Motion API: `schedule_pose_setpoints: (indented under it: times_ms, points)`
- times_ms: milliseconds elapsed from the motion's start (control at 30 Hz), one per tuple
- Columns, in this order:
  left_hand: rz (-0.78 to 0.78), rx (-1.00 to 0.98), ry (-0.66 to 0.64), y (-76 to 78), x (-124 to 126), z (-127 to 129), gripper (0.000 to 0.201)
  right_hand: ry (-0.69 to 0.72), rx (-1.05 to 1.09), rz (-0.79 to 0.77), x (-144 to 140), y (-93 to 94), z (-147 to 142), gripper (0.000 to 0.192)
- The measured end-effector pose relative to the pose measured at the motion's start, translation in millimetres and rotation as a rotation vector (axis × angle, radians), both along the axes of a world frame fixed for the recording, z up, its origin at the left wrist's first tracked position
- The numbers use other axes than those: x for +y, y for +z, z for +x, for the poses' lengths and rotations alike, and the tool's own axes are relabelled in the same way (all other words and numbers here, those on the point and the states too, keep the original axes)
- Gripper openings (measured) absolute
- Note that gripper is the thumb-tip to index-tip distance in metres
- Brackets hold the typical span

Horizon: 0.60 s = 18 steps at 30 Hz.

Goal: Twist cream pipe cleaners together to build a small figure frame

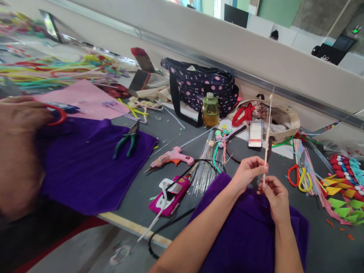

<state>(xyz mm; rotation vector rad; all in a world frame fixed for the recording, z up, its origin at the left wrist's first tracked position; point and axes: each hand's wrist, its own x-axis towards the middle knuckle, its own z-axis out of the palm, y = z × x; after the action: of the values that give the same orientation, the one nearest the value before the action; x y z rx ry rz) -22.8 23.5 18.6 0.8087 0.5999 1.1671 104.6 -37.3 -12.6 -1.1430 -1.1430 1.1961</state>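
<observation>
Now I see both forearms reaching in over the purple cloth [250, 235], hands raised just above its far edge. My left hand [248, 171] pinches the cream pipe cleaner [267, 140] partway up; my right hand [275, 197] grips its lower end. It stands nearly upright above that cloth, tip pointing toward the tan bag [284, 117] behind.

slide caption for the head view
Both hands, left hand and right hand, pinch an upright cream fuzzy pipe cleaner over purple cloth.
</observation>
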Motion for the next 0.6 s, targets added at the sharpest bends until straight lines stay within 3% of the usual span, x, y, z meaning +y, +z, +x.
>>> schedule_pose_setpoints:
  times_ms: [167,267,600]
  points:
    - [0.005,-0.004,0.067,-1.2,1.3,0.3,0.027,-0.004,-0.064,0.045,-0.2,0.3,-0.2,0.022]
    - [0.026,0.017,0.060,-3.3,1.4,0.6,0.026,-0.080,-0.169,0.060,0.2,0.8,-0.8,0.019]
    - [0.091,0.149,-0.063,-8.3,1.4,-0.6,0.030,-0.143,-0.436,0.133,3.1,2.4,-0.3,0.024]
